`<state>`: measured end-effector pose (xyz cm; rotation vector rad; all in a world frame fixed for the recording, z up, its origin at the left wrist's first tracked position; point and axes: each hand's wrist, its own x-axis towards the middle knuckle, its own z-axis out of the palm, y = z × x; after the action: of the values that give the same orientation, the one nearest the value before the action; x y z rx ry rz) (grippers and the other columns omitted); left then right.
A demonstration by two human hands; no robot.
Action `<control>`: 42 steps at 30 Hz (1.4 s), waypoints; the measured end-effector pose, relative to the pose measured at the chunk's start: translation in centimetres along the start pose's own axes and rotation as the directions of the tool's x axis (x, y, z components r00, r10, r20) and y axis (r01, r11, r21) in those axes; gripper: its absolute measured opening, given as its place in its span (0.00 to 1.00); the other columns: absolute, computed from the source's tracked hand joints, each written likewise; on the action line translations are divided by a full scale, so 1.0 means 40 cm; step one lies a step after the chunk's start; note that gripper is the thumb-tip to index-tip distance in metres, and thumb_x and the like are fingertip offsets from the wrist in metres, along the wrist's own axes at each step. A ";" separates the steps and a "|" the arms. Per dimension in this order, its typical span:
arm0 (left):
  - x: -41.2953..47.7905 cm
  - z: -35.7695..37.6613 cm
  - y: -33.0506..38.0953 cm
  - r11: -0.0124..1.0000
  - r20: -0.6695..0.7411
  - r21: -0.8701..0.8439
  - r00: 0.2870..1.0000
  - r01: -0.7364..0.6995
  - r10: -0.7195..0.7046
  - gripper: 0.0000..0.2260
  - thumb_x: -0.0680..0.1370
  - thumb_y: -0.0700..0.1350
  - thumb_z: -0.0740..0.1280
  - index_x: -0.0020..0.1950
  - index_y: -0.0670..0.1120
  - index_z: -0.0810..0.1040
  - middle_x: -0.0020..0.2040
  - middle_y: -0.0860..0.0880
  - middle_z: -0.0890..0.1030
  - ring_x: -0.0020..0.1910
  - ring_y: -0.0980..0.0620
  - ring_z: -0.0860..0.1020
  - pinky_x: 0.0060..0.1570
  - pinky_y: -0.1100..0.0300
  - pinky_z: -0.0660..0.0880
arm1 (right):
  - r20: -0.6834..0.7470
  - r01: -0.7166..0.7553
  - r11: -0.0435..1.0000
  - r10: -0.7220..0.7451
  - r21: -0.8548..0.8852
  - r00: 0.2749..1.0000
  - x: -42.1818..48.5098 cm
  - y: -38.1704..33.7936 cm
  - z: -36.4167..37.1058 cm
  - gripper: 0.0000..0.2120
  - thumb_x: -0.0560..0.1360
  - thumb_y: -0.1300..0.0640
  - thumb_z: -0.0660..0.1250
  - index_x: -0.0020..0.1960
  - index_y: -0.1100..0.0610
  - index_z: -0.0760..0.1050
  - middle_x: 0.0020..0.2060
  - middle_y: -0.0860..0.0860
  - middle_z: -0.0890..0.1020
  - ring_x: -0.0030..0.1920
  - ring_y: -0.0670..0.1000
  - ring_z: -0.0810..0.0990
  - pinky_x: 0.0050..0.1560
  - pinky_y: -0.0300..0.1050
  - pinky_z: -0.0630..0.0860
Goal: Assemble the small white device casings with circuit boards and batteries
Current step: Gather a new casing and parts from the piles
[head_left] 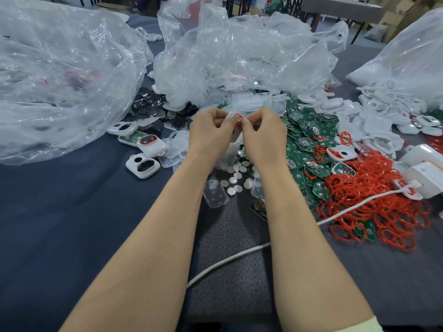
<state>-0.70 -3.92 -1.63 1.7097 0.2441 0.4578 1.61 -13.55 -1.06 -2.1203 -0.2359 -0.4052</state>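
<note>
We hold a small white casing (236, 122) with a red ring on it between both hands, lifted off the dark table cloth (60, 224). Our left hand (211, 131) curls its fingers round the casing's left side. Our right hand (262, 131) pinches its right edge, fingertips at the red ring. Most of the casing is hidden behind our fingers.

Just below the grip, between our wrists, lie small white discs (236, 178), with a clear cover (215, 193) beside them. Right of the grip spreads a heap of green circuit boards (304, 140), and beyond it, farther right and nearer us, a tangle of loose red rings (374, 195). Left of the grip sit an empty white shell (143, 165) with two openings and a closed unit (151, 142) rimmed in red. Behind the grip rise crumpled clear plastic bags (239, 56), with dark round parts (148, 104) at their foot on the left. A white cable (239, 257) runs under our right forearm.
</note>
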 end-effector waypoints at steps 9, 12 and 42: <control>-0.002 0.000 -0.007 0.999 -0.010 -0.035 1.000 -0.024 0.023 0.06 0.77 0.45 0.69 0.40 0.49 0.79 0.30 0.57 0.81 0.31 0.64 0.79 0.36 0.70 0.75 | 0.048 -0.006 0.999 0.009 -0.048 0.999 0.001 0.003 -0.007 0.05 0.77 0.58 0.66 0.45 0.60 0.75 0.39 0.51 0.78 0.42 0.49 0.75 0.39 0.36 0.66; -0.002 0.000 -0.010 0.999 -0.007 -0.029 1.000 -0.028 0.028 0.05 0.77 0.44 0.69 0.41 0.48 0.79 0.30 0.57 0.81 0.31 0.64 0.79 0.37 0.68 0.75 | 0.051 0.018 0.998 -0.015 -0.061 0.999 -0.004 0.001 -0.005 0.04 0.77 0.59 0.66 0.44 0.60 0.75 0.38 0.51 0.77 0.40 0.49 0.75 0.37 0.37 0.65; 0.015 -0.006 -0.005 0.926 0.026 -0.355 0.992 0.128 -0.127 0.03 0.78 0.43 0.68 0.44 0.46 0.79 0.39 0.49 0.82 0.41 0.53 0.80 0.41 0.63 0.79 | -0.141 0.067 0.975 -0.038 0.212 0.989 -0.006 -0.003 -0.002 0.04 0.76 0.61 0.67 0.42 0.58 0.77 0.34 0.47 0.79 0.35 0.41 0.74 0.39 0.31 0.70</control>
<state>-0.25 -3.43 -1.68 1.3298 0.2521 0.3778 1.34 -13.55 -1.02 -1.8676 -0.2461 -0.5291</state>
